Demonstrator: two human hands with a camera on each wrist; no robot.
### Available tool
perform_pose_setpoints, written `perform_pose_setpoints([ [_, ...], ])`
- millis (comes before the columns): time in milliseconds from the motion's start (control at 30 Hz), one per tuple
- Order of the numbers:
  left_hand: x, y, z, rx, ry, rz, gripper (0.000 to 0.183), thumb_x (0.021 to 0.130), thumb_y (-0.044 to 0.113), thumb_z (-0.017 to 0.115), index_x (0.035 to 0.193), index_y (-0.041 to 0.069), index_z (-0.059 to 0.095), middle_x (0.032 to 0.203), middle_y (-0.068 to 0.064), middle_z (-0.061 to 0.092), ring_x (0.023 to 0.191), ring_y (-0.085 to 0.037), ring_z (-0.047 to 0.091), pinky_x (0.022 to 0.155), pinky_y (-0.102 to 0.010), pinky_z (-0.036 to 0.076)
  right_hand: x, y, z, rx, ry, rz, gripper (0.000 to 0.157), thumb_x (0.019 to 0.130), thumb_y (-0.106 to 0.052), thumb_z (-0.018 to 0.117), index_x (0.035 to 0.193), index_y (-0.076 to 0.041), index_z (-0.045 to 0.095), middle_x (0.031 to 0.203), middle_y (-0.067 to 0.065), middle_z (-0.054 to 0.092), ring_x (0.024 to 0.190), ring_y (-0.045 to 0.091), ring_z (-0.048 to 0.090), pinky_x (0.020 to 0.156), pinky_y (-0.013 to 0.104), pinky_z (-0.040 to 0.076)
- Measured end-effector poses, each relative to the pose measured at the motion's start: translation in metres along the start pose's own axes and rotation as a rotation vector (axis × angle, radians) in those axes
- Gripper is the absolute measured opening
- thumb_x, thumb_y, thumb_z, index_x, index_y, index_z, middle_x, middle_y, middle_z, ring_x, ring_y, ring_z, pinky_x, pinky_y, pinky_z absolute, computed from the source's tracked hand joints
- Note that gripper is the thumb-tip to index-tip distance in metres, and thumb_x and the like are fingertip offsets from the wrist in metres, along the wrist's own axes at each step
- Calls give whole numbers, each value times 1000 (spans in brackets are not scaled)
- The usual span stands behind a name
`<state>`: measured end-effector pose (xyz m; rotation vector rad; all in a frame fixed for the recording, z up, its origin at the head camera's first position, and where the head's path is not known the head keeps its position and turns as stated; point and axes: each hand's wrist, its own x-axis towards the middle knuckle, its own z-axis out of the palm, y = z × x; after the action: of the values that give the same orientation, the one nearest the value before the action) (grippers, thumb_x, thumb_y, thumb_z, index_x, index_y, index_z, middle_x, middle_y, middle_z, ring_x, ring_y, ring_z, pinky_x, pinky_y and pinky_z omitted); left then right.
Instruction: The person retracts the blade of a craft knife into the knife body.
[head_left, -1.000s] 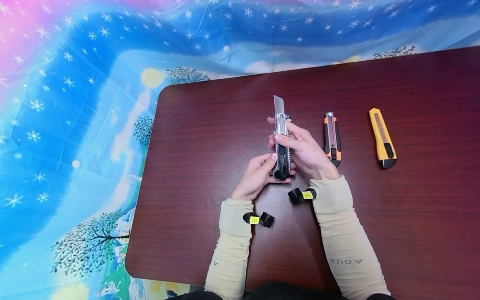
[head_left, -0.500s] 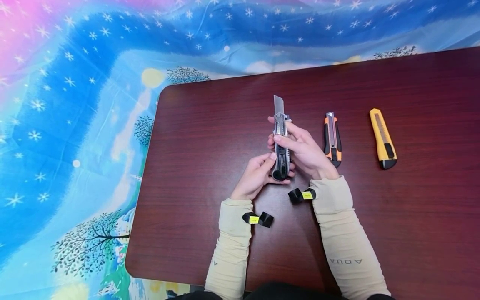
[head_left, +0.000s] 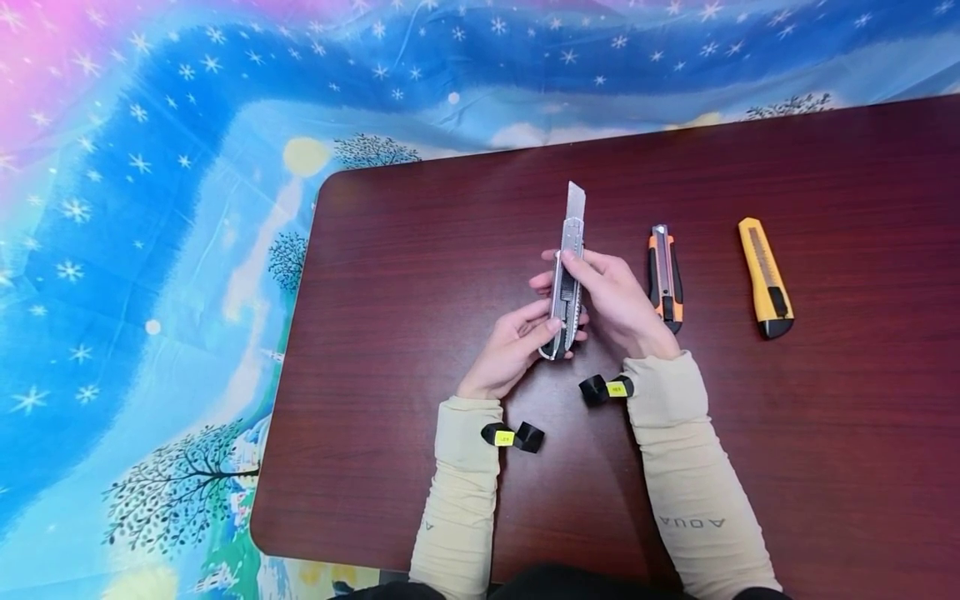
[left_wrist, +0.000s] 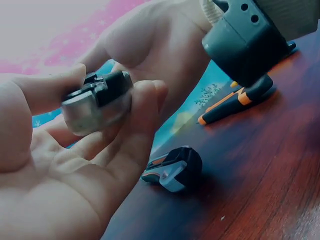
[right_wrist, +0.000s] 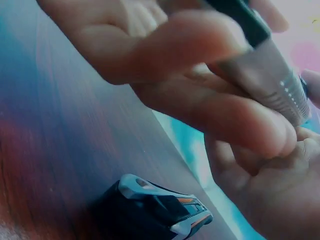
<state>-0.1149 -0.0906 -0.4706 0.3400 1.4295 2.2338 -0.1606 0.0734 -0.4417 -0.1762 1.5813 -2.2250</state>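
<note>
Both hands hold a silver and black utility knife (head_left: 572,236) over the table, its blade (head_left: 575,202) extended and pointing away from the person. The left hand (head_left: 510,346) grips the rear end, thumb on the front face and fingers behind. Higher on the handle, the right hand (head_left: 621,302) pinches it between thumb and fingers. In the left wrist view the butt end (left_wrist: 82,114) faces the camera. Another utility knife, grey and black with orange (right_wrist: 155,207), lies on the table below the hands, hidden by them in the head view.
To the right lie an orange and black utility knife (head_left: 664,279) and, farther over, a yellow utility knife (head_left: 765,277). The dark red table (head_left: 390,400) has a rounded left corner. A snowflake-patterned cloth (head_left: 172,275) hangs beyond it. Small black cameras (head_left: 529,437) stick out from both wrists.
The held utility knife has tilted to the right at its tip and turned slightly. The left thumb has shifted from its side onto the front face. The other knives stay put.
</note>
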Motion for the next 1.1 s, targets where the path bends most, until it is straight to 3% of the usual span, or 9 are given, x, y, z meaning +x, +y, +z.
perform_pose_setpoints([
  [200,0,0,-1,-18,-8,-6,39,102,4,41,138,-10,43,128,-45,46,101,-18,67,89,-37,58,1,-1,4,-14,38,60,46,97,-44,53,109,-2,67,90,5,76,86,16,71,76,25,53],
  [333,0,0,0,-15,10,-23,39,102,6,42,138,-9,44,127,-43,49,101,-19,68,86,-35,59,1,0,6,-42,72,71,43,97,-46,52,102,-6,68,85,2,76,78,15,71,70,25,53],
  [600,1,-1,0,-21,15,-42,40,103,8,39,138,-12,41,127,-46,46,99,-19,67,87,-33,58,2,1,8,-140,77,13,35,101,-35,48,105,-5,63,79,-6,70,71,9,63,67,23,49],
  [800,1,-2,1,-26,19,-41,41,104,9,36,138,-14,40,126,-47,45,99,-18,67,86,-30,58,1,0,7,-139,51,-18,32,102,-30,48,107,-1,62,79,-5,69,72,10,63,71,22,51],
  [967,1,-2,2,-20,36,-38,39,104,7,36,135,-16,41,125,-48,46,99,-18,68,86,-30,58,1,0,7,-102,29,-31,24,101,-27,50,102,-9,66,79,-4,70,72,10,64,70,22,53],
  [1100,1,-2,2,-15,50,-39,39,103,7,37,134,-16,42,124,-49,46,98,-17,68,87,-31,58,0,0,6,-98,23,-42,28,101,-26,51,106,-3,64,80,-3,70,72,10,64,71,22,53],
])
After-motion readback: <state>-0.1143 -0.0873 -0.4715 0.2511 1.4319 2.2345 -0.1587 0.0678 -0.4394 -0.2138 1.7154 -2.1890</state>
